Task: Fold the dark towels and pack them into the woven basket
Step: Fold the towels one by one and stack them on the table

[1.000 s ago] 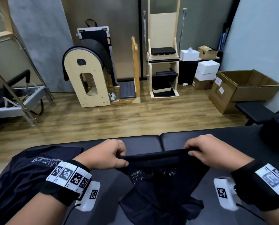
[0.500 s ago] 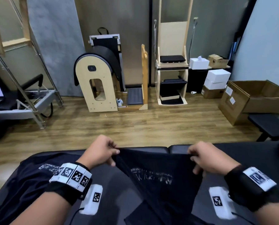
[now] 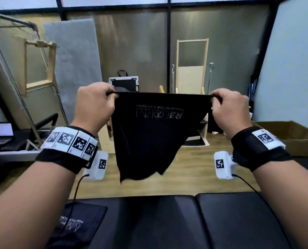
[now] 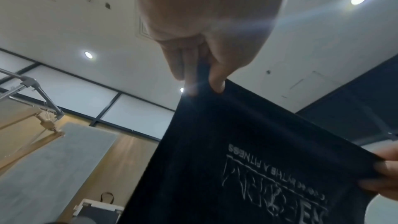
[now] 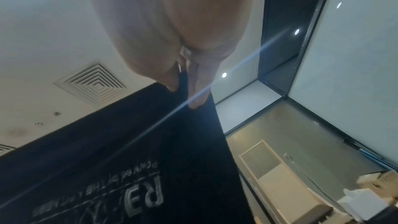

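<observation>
While held aloft: towel (image 3: 149, 133) hangs by its top edge between both hands, above the bench (image 3: 221, 221), not touching it.
Left hand (image 3: 94, 105): fingers (image 4: 216, 81) curled, pinching the towel's top left corner.
Right hand (image 3: 228, 108): fingers (image 5: 197, 96) curled, pinching the top right corner.
Top edge: stretched nearly level between the two hands.
Lower part: narrows downward, bottom hem uneven and hanging free.
Print: pale lettering faces the head view, upside down.
Second towel (image 3: 81, 225): lies flat on the bench at the near left, pale print showing.
Basket: not seen in any view.
Cardboard box (image 3: 296, 137): open, on the floor at right, well apart from the towel.
</observation>
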`<state>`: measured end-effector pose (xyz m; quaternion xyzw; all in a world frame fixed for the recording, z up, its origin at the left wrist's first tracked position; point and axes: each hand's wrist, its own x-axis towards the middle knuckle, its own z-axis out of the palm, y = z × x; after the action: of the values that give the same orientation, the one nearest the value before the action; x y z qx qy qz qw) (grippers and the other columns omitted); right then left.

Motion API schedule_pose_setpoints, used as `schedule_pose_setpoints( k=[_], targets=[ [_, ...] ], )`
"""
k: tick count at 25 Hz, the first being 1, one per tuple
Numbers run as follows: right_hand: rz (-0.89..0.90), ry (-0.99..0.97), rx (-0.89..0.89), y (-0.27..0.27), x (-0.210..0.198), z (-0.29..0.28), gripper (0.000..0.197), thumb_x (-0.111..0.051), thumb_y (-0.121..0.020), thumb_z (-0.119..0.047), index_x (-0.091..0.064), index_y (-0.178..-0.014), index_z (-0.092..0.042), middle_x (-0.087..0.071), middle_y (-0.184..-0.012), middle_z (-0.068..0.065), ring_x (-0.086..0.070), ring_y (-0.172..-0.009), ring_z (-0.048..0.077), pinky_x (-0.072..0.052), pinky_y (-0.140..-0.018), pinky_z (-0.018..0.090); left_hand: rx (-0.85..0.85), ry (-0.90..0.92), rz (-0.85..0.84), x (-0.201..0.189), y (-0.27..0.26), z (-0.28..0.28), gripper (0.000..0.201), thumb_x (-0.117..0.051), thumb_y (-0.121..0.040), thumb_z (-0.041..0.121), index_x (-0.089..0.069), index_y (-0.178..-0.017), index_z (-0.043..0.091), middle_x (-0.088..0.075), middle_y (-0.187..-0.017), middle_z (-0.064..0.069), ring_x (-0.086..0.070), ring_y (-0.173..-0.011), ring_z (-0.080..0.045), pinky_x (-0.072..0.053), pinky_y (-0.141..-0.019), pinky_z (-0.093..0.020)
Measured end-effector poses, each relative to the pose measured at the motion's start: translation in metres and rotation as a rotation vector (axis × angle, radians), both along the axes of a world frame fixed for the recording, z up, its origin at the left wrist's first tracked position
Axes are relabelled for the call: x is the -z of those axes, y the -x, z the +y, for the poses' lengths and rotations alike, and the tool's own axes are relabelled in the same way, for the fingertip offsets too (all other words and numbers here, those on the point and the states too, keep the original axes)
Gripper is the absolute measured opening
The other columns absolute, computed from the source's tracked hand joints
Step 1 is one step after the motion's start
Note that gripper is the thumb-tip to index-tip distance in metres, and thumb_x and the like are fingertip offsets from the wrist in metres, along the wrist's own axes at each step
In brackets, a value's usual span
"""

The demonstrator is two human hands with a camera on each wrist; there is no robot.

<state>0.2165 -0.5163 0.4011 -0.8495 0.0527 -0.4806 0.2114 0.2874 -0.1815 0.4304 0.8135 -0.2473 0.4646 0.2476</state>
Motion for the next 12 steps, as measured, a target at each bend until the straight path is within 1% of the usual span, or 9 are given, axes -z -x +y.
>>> schedule_pose_setpoints(
  k=[2, 4, 5, 7, 9, 10, 12],
  targets=[
    [0.074, -0.017, -0.026, 0.018, 0.029, 0.004, 0.02, -0.06, -0.092, -0.011, -0.076, -0.104, -0.012, -0.077, -0.1, 0.011, -0.068, -0.096, 0.032, -0.047, -0.088, 0.031, 0.002, -0.079, 0.002, 0.034, 0.01, 0.008, 0.015, -0.064, -0.083, 0.014, -0.077, -0.09, 0.009, -0.076, -0.092, -0.011, -0.072, -0.088, -0.03, -0.057, -0.08, -0.041],
    [0.173, -0.024, -0.049, 0.042, 0.071, 0.01, 0.018, -0.062, -0.092, -0.011, -0.077, -0.103, -0.013, -0.077, -0.099, 0.009, -0.069, -0.094, 0.031, -0.052, -0.089, 0.034, -0.029, -0.156, 0.115, 0.081, 0.026, 0.02, 0.017, -0.06, -0.083, 0.02, -0.074, -0.087, 0.011, -0.076, -0.087, -0.01, -0.071, -0.082, -0.032, -0.058, -0.072, -0.042],
    [0.205, -0.004, -0.066, 0.055, 0.097, 0.012, 0.016, -0.065, -0.09, -0.009, -0.077, -0.101, -0.013, -0.078, -0.097, 0.008, -0.07, -0.091, 0.031, -0.053, -0.088, 0.034, -0.048, -0.178, 0.195, 0.108, 0.038, 0.026, 0.014, -0.062, -0.084, 0.021, -0.074, -0.086, 0.013, -0.075, -0.085, -0.008, -0.071, -0.08, -0.032, -0.058, -0.07, -0.041],
    [0.269, 0.026, -0.097, 0.084, 0.149, 0.016, 0.014, -0.072, -0.085, -0.003, -0.079, -0.093, -0.011, -0.078, -0.088, 0.008, -0.073, -0.082, 0.029, -0.053, -0.079, 0.03, -0.096, -0.229, 0.374, 0.165, 0.067, 0.037, 0.01, -0.066, -0.084, 0.024, -0.072, -0.084, 0.018, -0.073, -0.082, -0.005, -0.069, -0.078, -0.032, -0.057, -0.066, -0.04],
    [0.366, 0.06, -0.127, 0.115, 0.202, 0.015, 0.017, -0.078, -0.076, 0.001, -0.079, -0.082, -0.015, -0.077, -0.077, 0.005, -0.073, -0.071, 0.028, -0.053, -0.065, 0.029, -0.143, -0.308, 0.558, 0.221, 0.102, 0.043, 0.016, -0.062, -0.083, 0.034, -0.07, -0.083, 0.02, -0.072, -0.079, -0.004, -0.067, -0.078, -0.033, -0.055, -0.063, -0.041],
    [0.423, 0.082, -0.137, 0.129, 0.228, 0.013, 0.021, -0.082, -0.07, 0.002, -0.078, -0.078, -0.017, -0.076, -0.072, 0.002, -0.072, -0.066, 0.026, -0.051, -0.06, 0.03, -0.149, -0.347, 0.647, 0.247, 0.119, 0.045, 0.018, -0.06, -0.083, 0.036, -0.069, -0.084, 0.02, -0.071, -0.081, -0.004, -0.067, -0.081, -0.033, -0.054, -0.064, -0.041],
    [0.555, 0.103, -0.146, 0.164, 0.276, 0.007, 0.028, -0.087, -0.061, 0.002, -0.078, -0.073, -0.021, -0.076, -0.069, -0.003, -0.072, -0.062, 0.022, -0.051, -0.057, 0.03, -0.164, -0.422, 0.796, 0.293, 0.156, 0.043, 0.019, -0.059, -0.085, 0.037, -0.067, -0.086, 0.019, -0.071, -0.087, -0.002, -0.066, -0.088, -0.029, -0.052, -0.07, -0.04]
  ],
)
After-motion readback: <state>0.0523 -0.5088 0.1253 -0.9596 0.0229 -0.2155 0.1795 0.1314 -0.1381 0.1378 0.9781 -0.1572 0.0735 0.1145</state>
